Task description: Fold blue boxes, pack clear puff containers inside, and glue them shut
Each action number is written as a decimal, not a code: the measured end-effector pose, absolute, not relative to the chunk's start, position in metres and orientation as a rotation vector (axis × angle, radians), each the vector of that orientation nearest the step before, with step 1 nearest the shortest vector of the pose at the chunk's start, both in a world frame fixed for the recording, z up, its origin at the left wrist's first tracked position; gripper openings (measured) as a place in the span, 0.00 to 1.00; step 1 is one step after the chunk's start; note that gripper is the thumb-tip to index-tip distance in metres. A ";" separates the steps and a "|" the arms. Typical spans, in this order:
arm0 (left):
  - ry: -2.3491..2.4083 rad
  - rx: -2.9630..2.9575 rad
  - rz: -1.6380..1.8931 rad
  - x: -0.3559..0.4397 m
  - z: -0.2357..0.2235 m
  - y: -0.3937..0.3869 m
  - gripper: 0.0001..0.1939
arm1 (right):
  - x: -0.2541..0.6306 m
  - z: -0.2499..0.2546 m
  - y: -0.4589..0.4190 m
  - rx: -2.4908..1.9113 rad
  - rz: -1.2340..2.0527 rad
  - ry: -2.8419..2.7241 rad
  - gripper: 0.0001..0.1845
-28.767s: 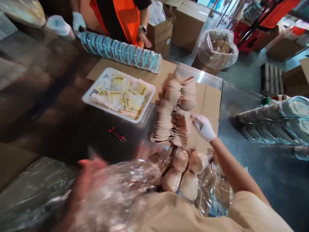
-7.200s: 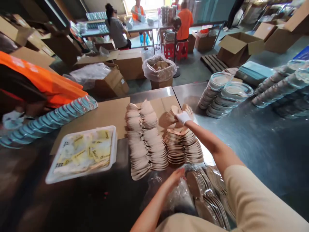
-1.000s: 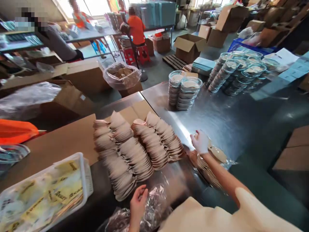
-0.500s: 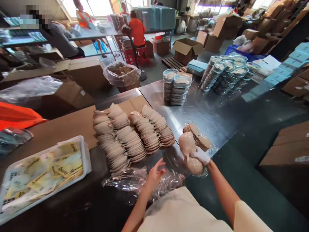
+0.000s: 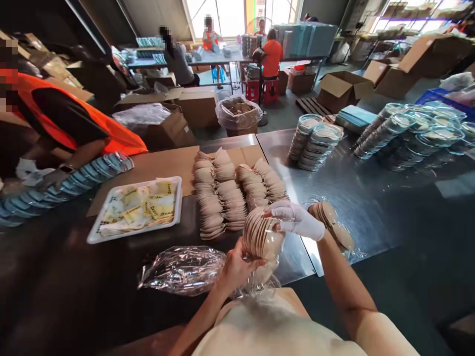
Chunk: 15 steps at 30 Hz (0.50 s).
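Note:
Both my hands hold a stack of beige rounded pads [image 5: 260, 235] wrapped in a clear plastic bag. From below and the near side, my left hand [image 5: 239, 264] grips it, bare-fingered. My right hand [image 5: 297, 218], in a white glove with bare fingertips, closes on the stack's upper right side. Just beyond lie long rows of similar beige pads [image 5: 222, 198]. A second stack of pads [image 5: 332, 225] lies on the metal table to the right, partly behind my right forearm. Clear plastic bags [image 5: 181, 269] lie crumpled left of my left hand.
A white tray [image 5: 178, 207] of printed yellow-and-white packets stands left on cardboard [image 5: 156, 170]. Stacks of bagged round packs [image 5: 321, 146] stand at the back right. At far left, a co-worker in an orange vest [image 5: 92, 123] handles a row of bluish packs [image 5: 74, 185].
My right hand has brought the bagged pads left and up in front of me, and my left hand has closed on them. The view has swung left, showing the co-worker at left.

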<state>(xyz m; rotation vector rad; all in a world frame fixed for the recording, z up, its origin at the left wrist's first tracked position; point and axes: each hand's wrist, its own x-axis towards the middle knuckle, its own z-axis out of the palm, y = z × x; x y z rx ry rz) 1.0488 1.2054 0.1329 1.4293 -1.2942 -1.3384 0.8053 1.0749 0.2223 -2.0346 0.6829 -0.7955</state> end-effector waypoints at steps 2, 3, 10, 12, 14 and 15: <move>-1.205 1.363 -1.399 1.053 0.131 1.207 0.37 | 0.808 0.227 1.068 -1.991 -0.814 0.627 0.21; -1.135 1.314 -1.423 1.055 0.129 1.207 0.38 | 0.811 0.226 1.069 -1.989 -0.900 0.662 0.20; -0.644 1.052 -1.477 1.053 0.127 1.202 0.42 | 0.849 0.229 1.100 -1.718 -1.805 0.908 0.20; -0.574 1.037 -1.443 1.052 0.133 1.203 0.37 | 0.853 0.234 1.096 -1.423 -1.851 0.919 0.20; -0.483 1.028 -1.364 1.052 0.140 1.203 0.31 | 0.852 0.234 1.094 -1.292 -1.793 0.981 0.27; -0.446 1.031 -1.316 1.053 0.142 1.203 0.29 | 0.851 0.231 1.096 -1.309 -1.723 1.016 0.30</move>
